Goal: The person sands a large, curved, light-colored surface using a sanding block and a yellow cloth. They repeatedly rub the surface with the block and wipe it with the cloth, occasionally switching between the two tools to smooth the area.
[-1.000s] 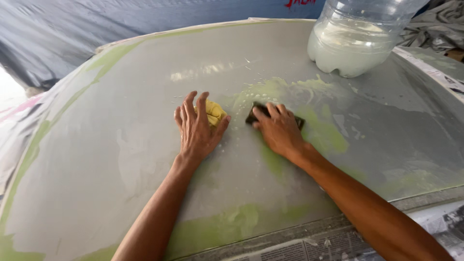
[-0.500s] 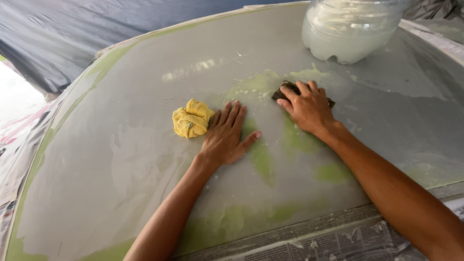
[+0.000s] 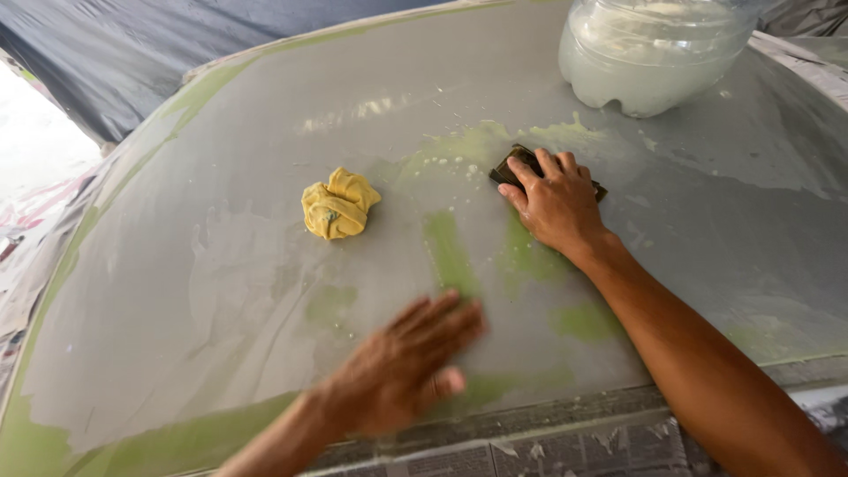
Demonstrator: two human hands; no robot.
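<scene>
A broad curved car body panel [image 3: 265, 291], grey with wet sheen and patches of green primer showing through, is filling nearly the whole view. Dark blue sheeting [image 3: 132, 53] is hanging behind its far edge, and masking paper [image 3: 495, 450] is lying along the near edge.

A large translucent plastic jug [image 3: 654, 53] holding milky water is standing on the panel at the far right, just beyond the right hand, with small droplets scattered on the surface between them.

The right hand [image 3: 555, 205] is pressing down on a dark sanding block [image 3: 511, 168], which is lying flat on the panel near a green patch, close to the jug. Its grip is closing over the block from above, fingers spread across the top, with only the far left corner and a sliver at the right of the block showing.

The left hand [image 3: 402, 367] is blurring with motion low on the panel, near the masking paper. Its grip is open and holding nothing, palm down and fingers stretched toward the right; whether the palm is touching the wet surface I cannot tell.

A crumpled yellow cloth [image 3: 338, 205] is sitting alone on the panel, well apart from both hands, to the left of the sanding block.
</scene>
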